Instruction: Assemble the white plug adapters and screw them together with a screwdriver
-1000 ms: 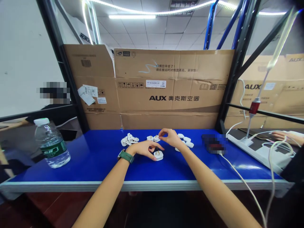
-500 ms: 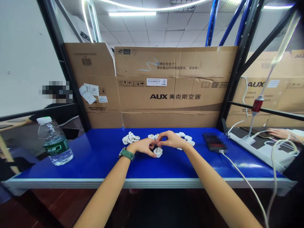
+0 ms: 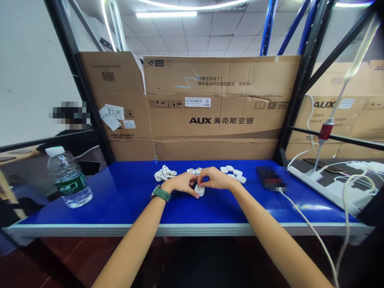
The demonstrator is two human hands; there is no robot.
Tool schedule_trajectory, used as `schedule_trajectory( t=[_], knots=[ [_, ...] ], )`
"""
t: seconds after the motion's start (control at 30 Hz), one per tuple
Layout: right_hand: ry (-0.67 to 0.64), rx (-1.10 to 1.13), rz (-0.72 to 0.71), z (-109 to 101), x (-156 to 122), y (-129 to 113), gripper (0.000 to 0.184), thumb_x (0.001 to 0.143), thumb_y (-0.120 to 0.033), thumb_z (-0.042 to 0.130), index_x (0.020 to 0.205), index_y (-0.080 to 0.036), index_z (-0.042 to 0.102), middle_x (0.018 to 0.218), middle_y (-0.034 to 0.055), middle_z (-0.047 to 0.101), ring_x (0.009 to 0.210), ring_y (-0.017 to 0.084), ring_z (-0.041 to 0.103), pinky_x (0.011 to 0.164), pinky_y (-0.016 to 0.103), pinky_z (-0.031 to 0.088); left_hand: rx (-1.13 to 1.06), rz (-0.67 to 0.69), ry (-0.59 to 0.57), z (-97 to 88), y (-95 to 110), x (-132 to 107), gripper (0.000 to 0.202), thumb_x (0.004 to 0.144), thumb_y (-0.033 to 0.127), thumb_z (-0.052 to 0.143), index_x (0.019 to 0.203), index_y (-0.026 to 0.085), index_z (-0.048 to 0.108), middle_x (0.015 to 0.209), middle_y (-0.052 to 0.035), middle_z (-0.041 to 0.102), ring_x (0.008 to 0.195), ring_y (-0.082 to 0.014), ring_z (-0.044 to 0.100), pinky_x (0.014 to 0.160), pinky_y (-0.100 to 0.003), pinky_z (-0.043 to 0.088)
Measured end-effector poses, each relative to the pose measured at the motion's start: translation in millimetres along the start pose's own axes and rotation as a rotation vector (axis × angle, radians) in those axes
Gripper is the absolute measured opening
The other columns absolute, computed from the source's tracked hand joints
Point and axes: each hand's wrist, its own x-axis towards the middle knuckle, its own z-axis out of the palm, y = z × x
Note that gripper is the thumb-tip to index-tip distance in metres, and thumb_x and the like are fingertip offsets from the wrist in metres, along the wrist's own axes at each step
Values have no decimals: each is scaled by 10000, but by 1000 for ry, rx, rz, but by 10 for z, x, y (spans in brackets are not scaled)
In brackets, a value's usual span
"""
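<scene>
My left hand (image 3: 181, 183), with a green watch on its wrist, and my right hand (image 3: 216, 178) meet over one white plug (image 3: 199, 190) that rests on the blue table (image 3: 126, 200). Both hands pinch it with curled fingers; the right fingertips sit at the metal pins on its top. A heap of white plug parts (image 3: 165, 173) lies just behind my left hand. Two more plugs (image 3: 194, 171) stand behind the hands. Several white covers (image 3: 234, 173) lie behind my right hand.
A water bottle (image 3: 68, 178) stands at the table's left. Cardboard boxes (image 3: 216, 104) wall off the back. A dark blurred object (image 3: 271, 179) lies at the right, with a white cable (image 3: 309, 228) running off the front edge. A white power strip (image 3: 321, 188) sits on the neighbouring bench.
My right hand came down from the plugs at the back and joined the left hand on the plug. Another person's hand at the far right has gone from view.
</scene>
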Motion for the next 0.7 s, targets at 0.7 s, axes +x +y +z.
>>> schedule_trajectory(
  t=[0.7],
  knots=[
    [-114, 67, 92, 62, 37, 110, 120, 778, -178, 806, 897, -195, 816, 901, 27, 752, 858, 181, 673, 797, 258, 464, -69, 12, -10, 3, 14, -8, 516, 590, 556, 883, 891, 175, 708, 702, 36, 536, 667, -124, 464, 630, -248, 321]
  ],
)
